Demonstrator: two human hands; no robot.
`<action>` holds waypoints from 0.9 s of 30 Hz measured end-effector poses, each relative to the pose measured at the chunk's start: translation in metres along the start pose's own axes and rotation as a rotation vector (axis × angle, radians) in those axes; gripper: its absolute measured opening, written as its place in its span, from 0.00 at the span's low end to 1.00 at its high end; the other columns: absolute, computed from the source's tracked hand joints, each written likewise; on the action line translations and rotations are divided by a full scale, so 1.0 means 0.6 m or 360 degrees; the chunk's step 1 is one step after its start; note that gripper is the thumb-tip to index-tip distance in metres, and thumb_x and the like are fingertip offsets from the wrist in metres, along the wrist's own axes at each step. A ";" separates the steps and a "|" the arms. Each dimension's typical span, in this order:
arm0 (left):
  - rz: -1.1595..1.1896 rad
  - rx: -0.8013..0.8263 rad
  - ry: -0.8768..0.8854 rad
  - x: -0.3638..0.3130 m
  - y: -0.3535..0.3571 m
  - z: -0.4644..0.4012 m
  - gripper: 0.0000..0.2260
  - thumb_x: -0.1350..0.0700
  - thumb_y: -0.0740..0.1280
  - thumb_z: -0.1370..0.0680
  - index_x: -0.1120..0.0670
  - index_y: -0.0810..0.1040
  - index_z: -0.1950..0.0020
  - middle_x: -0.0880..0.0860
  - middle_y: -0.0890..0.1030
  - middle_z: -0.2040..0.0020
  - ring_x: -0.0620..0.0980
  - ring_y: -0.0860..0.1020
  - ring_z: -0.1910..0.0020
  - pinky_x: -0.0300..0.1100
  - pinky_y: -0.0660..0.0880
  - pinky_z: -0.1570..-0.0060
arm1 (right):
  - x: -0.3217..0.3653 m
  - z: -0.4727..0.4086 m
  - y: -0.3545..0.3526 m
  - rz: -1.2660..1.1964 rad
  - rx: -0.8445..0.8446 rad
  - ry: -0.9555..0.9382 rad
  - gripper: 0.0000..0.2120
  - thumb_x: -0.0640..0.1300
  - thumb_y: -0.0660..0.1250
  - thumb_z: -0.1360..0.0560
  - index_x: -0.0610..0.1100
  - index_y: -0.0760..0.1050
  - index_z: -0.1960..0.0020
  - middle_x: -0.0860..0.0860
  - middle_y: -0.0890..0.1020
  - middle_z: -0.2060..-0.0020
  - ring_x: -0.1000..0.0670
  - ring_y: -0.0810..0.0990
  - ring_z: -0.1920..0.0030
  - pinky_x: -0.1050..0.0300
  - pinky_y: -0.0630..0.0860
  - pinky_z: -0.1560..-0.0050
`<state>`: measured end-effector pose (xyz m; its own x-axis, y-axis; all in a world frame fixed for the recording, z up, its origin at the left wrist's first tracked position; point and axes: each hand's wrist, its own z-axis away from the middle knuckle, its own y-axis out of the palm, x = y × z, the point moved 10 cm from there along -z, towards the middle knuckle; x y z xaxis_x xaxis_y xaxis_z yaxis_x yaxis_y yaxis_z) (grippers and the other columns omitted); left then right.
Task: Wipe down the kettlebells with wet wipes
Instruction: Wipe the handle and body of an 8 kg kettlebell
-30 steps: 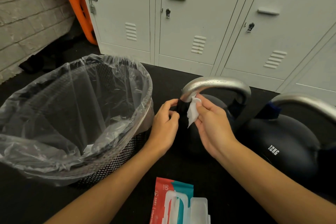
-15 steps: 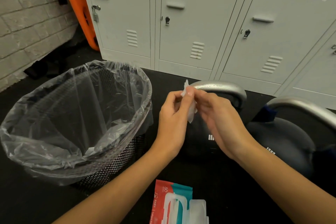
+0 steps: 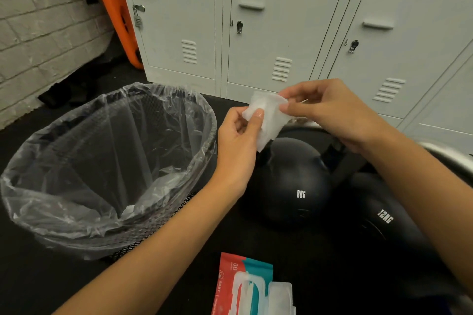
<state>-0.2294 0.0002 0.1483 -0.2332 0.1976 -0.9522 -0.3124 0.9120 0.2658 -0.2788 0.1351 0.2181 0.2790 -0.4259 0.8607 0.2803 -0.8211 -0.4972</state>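
A white wet wipe (image 3: pixel 268 120) is stretched between both hands above the floor. My left hand (image 3: pixel 238 140) pinches its left edge with thumb and fingers. My right hand (image 3: pixel 330 110) pinches its upper right corner. Below them stands a black kettlebell marked 8KG (image 3: pixel 294 186), its steel handle mostly hidden behind my right hand. A second black kettlebell marked 12KG (image 3: pixel 378 215) sits to its right, partly covered by my right forearm. Neither hand touches a kettlebell.
A mesh waste bin lined with a clear plastic bag (image 3: pixel 107 235) stands at the left, close to the 8KG bell. A wet wipe pack (image 3: pixel 245 289) with its lid flipped up lies at the bottom. White lockers (image 3: pixel 256 33) line the back; a brick wall (image 3: pixel 38 33) is on the left.
Both hands lifted the wipe off the 8KG kettlebell's handle and raised it. The wipe is now spread out between the two hands instead of bunched in the right one.
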 end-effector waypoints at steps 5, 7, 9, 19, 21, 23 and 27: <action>-0.0244 -0.0259 -0.0338 0.079 -0.020 -0.003 0.11 0.45 0.59 0.19 0.52 0.69 0.47 0.52 0.75 0.46 0.46 0.76 0.50 0.37 0.72 0.55 | -0.003 -0.017 0.008 0.0341 -0.0021 0.0039 0.01 0.43 0.73 0.27 0.46 0.84 0.56 0.43 0.85 0.60 0.49 0.81 0.60 0.48 0.79 0.48; -0.0394 -0.0311 -0.0538 0.106 -0.028 -0.002 0.15 0.43 0.54 0.18 0.52 0.68 0.41 0.50 0.69 0.39 0.47 0.71 0.43 0.41 0.68 0.47 | -0.005 -0.021 0.015 0.0446 -0.0020 0.0055 0.02 0.44 0.73 0.27 0.47 0.84 0.57 0.46 0.85 0.62 0.49 0.83 0.59 0.48 0.81 0.47; -0.0552 -0.0328 -0.0553 0.112 -0.034 0.002 0.18 0.45 0.52 0.17 0.53 0.65 0.33 0.50 0.64 0.34 0.47 0.66 0.38 0.41 0.62 0.41 | -0.007 -0.025 0.022 0.0556 -0.0015 0.0054 0.02 0.45 0.72 0.27 0.49 0.84 0.58 0.50 0.85 0.63 0.49 0.84 0.56 0.46 0.79 0.46; -0.0647 0.0159 0.0157 0.079 0.054 0.000 0.20 0.48 0.50 0.16 0.49 0.62 0.24 0.43 0.66 0.29 0.31 0.62 0.33 0.26 0.58 0.36 | -0.006 -0.028 -0.007 0.0655 -0.0228 -0.0063 0.08 0.54 0.66 0.23 0.53 0.82 0.57 0.60 0.82 0.61 0.57 0.76 0.58 0.47 0.71 0.40; -0.0548 0.0158 0.0067 0.094 0.046 -0.017 0.18 0.48 0.49 0.16 0.49 0.70 0.30 0.44 0.74 0.35 0.35 0.70 0.37 0.29 0.64 0.39 | -0.027 -0.023 -0.054 0.0544 -0.0413 0.0017 0.11 0.56 0.64 0.22 0.52 0.82 0.55 0.57 0.83 0.58 0.57 0.75 0.61 0.53 0.72 0.46; -0.0421 0.0153 -0.0167 0.127 0.034 -0.029 0.20 0.45 0.49 0.16 0.50 0.75 0.36 0.47 0.79 0.42 0.37 0.75 0.42 0.36 0.69 0.39 | -0.065 -0.019 -0.092 0.0308 -0.0524 0.0146 0.12 0.55 0.62 0.21 0.52 0.82 0.54 0.55 0.84 0.55 0.55 0.78 0.57 0.55 0.74 0.48; -0.0436 0.0146 -0.0536 0.192 0.006 -0.027 0.26 0.42 0.47 0.17 0.54 0.77 0.37 0.63 0.77 0.41 0.55 0.74 0.38 0.48 0.67 0.35 | -0.143 -0.008 -0.113 0.0126 -0.0552 0.0422 0.14 0.54 0.58 0.18 0.52 0.79 0.55 0.50 0.82 0.50 0.52 0.77 0.49 0.56 0.71 0.45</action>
<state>-0.2720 0.0203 0.0419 0.1648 0.0367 -0.9856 -0.2341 0.9722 -0.0030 -0.3261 0.2254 0.1787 0.0296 -0.5385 0.8421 -0.0698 -0.8416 -0.5356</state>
